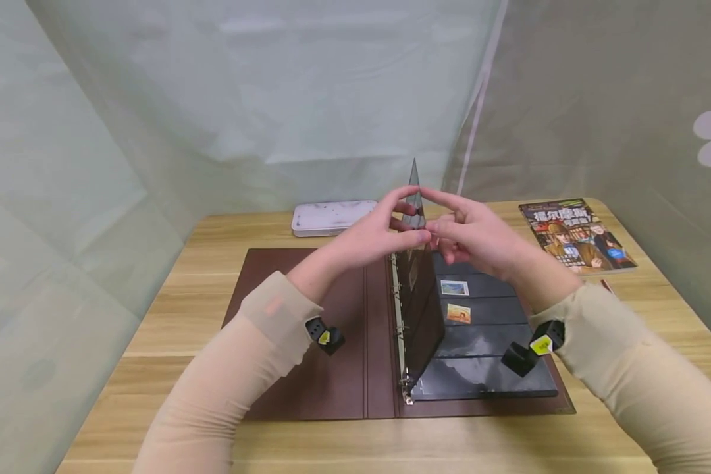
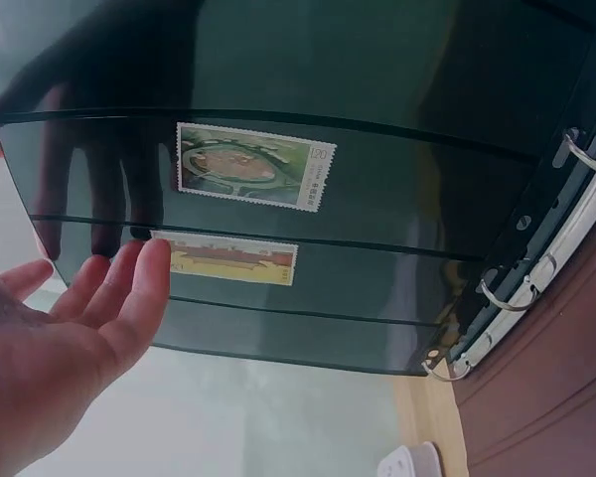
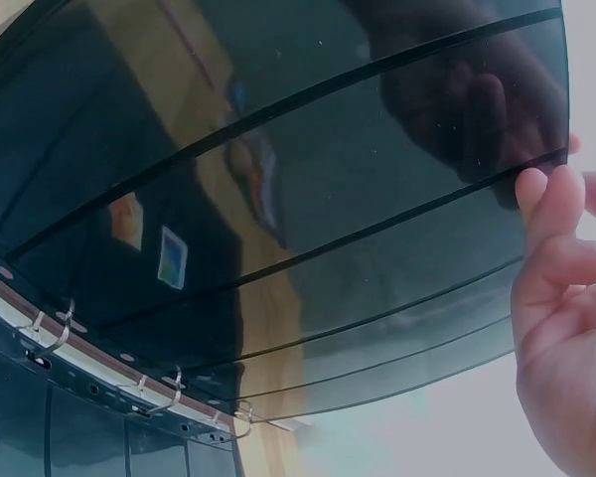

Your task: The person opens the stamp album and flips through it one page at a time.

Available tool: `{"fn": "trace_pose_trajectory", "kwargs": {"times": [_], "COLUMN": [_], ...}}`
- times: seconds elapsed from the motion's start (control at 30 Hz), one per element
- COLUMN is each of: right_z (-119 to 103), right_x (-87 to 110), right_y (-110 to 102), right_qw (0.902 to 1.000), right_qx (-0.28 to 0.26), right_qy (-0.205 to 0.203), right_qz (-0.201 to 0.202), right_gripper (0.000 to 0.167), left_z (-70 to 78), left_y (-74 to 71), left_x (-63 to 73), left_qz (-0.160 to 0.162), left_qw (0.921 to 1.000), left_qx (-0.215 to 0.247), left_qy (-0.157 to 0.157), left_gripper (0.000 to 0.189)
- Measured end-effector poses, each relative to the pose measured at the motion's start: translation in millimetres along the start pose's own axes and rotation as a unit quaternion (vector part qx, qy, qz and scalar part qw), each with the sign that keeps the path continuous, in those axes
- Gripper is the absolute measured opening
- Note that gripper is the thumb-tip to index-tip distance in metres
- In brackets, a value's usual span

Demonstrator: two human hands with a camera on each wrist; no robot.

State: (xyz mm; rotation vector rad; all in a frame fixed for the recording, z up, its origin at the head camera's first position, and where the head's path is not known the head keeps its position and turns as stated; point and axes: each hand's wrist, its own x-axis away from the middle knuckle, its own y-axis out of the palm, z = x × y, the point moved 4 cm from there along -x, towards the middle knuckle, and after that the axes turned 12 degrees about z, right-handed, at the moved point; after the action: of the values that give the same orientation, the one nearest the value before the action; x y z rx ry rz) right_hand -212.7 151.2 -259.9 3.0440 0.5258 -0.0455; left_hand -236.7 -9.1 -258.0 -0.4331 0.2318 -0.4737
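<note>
A stamp album (image 1: 308,329) lies spread on the table, with one dark pocket page (image 2: 377,79) standing upright from its rings. Two stamps, a green one (image 2: 253,166) and a yellow one (image 2: 240,260), sit in strips on the page's left face. My left hand (image 1: 379,227) is against that face near the outer edge, fingers extended and slightly bent. From the other side, my right hand (image 1: 476,234) pinches the outer edge between thumb and fingers. On the black page below are a blue stamp (image 1: 454,288) and an orange stamp (image 1: 459,313).
Behind the album stands a white tin case (image 1: 332,216). At the back right lies an illustrated magazine (image 1: 577,237), with a thin reddish stick (image 1: 607,285) near its lower edge. Metal rings (image 2: 507,296) run along the album's spine. Pale cloth (image 1: 332,99) hangs behind the table.
</note>
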Motion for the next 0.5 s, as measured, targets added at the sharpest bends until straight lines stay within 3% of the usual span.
{"fn": "trace_pose_trajectory", "kwargs": {"times": [0.5], "right_z": [8.3], "right_x": [-2.4], "right_y": [-0.3], "right_qw": [0.9994], "right_qx": [0.028], "right_qy": [-0.003], "right_qz": [0.022], "right_gripper": [0.063], "left_z": [2.5], "left_y": [1.2], "left_x": [1.2], "left_qz": [0.000], "left_qw": [0.9998], "left_qx": [0.019], "left_qy": [-0.005], "left_gripper": [0.077]}}
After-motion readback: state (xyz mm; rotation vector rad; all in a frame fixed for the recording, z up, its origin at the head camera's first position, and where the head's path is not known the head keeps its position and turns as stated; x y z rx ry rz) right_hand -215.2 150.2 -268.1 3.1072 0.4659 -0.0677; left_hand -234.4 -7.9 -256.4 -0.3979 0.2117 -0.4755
